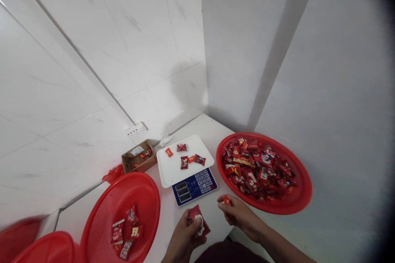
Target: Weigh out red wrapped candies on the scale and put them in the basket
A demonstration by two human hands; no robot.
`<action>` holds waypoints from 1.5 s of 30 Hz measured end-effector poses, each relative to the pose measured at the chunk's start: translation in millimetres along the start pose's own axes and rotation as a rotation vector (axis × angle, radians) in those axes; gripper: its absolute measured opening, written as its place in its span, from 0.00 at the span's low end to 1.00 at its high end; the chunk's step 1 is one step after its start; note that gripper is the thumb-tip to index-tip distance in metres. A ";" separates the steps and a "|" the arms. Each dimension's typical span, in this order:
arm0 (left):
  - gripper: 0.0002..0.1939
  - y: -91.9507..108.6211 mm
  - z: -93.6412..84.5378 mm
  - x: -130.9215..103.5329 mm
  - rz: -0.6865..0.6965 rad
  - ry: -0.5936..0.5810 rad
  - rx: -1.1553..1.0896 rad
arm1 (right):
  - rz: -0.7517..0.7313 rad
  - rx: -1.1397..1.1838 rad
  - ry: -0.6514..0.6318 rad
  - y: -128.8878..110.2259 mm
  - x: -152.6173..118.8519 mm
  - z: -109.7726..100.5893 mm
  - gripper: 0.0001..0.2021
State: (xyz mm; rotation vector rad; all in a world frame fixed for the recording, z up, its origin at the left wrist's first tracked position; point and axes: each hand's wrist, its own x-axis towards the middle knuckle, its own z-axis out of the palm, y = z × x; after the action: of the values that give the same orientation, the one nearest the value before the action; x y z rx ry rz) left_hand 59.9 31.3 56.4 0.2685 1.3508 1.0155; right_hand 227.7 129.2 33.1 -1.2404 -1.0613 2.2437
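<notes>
My left hand [182, 234] is closed around a dark red wrapped snack packet [196, 215] in front of the scale. To its right, my right hand [240, 214] pinches a small bright red wrapped candy [226, 199] between thumb and finger. Just beyond both hands stands a digital scale [194, 189] with a blue keypad panel. On its white weighing tray [173, 172] lie several red wrapped sweets, among them a dark red packet [184, 162]. A red plastic basket [300, 197] heaped with red wrapped sweets is close to my right hand.
At the left, another red basket [151, 201] holds several packets. Behind it, an open cardboard box [138, 167] contains a few sweets. More red plastic [52, 246] shows at the lower left. A wall socket [135, 130] is above the white table [203, 125], which meets two walls.
</notes>
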 end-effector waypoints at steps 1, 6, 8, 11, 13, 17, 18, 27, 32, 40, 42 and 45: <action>0.25 -0.3 1.7 0.5 0.004 -0.020 0.011 | -0.005 -0.035 -0.009 -0.2 0.0 1.6 0.18; 0.25 -0.7 10.9 2.9 0.067 -0.123 0.098 | -0.027 -0.198 -0.063 -6.7 -5.5 12.0 0.18; 0.24 -0.2 14.2 3.0 0.101 -0.152 0.138 | -0.043 -0.246 -0.113 -11.3 -9.7 16.2 0.19; 0.23 0.8 17.5 2.2 0.111 -0.172 0.174 | -0.061 -0.309 -0.176 -16.9 -14.7 21.0 0.18; 0.21 1.2 18.4 1.6 0.107 -0.195 0.177 | -0.068 -0.326 -0.181 -18.4 -16.0 22.6 0.17; 0.20 -0.2 18.6 2.3 0.115 -0.229 0.182 | -0.052 -0.313 -0.155 -16.7 -14.6 22.9 0.13; 0.20 -0.9 18.7 2.7 0.113 -0.222 0.186 | -0.048 -0.305 -0.148 -15.7 -13.7 22.3 0.13; 0.19 -3.1 6.4 8.3 0.055 0.071 -0.044 | -0.027 -0.100 -0.061 -12.1 -5.7 7.2 0.13; 0.26 -3.9 -7.4 12.0 0.065 0.116 -0.140 | 0.039 0.123 -0.067 -16.8 -7.9 2.0 0.12; 0.25 0.4 -5.2 7.1 0.077 0.111 -0.263 | 0.050 0.459 -0.128 -10.7 -2.0 -5.4 0.10; 0.23 0.7 -5.4 6.1 0.043 0.058 -0.251 | 0.067 0.515 -0.095 -10.1 -0.8 -7.1 0.10; 0.21 -0.7 -6.7 5.6 0.013 0.017 -0.230 | 0.100 0.583 -0.050 -11.9 -0.7 -8.2 0.10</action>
State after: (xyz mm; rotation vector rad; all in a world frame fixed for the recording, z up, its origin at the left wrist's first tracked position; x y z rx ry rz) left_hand 53.5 32.4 50.3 0.0963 1.2356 1.1755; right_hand 234.5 140.1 39.8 -0.9971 -0.3107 2.4153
